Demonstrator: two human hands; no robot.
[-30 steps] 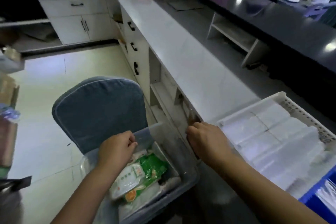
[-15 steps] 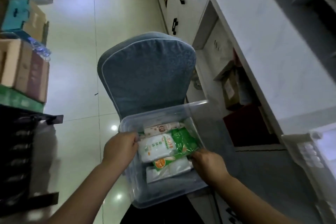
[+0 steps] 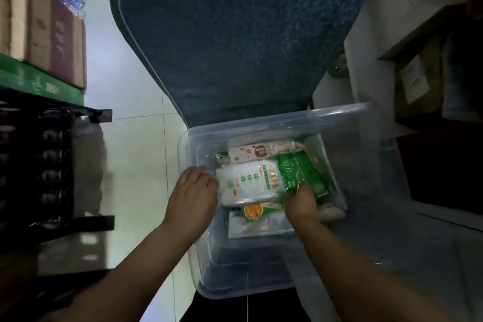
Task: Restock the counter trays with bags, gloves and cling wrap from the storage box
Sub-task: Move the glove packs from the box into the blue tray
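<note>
Down on the blue chair (image 3: 235, 34), the clear storage box (image 3: 274, 123) sits open-topped with its stock inside. A white pack (image 3: 248, 183) lies in the middle, a green packet (image 3: 303, 172) to its right, an orange-labelled packet (image 3: 254, 210) nearer you, and a long carton (image 3: 261, 151) along the far wall.

Your right hand (image 3: 300, 204) pinches the near end of the green packet, thumb on top. Your left hand (image 3: 193, 193) is curled at the white pack's left edge; whether it grips the pack cannot be told.

Judgement: picking stage. Every pack seen lies within the box, and the counter trays are out of view, so their fill is unknown.

Cardboard cartons (image 3: 39, 21) and a black crate (image 3: 39, 165) crowd the left, and under-counter cartons (image 3: 418, 81) sit to the right. The packs overlap, so lifting the green packet may drag its neighbours.
</note>
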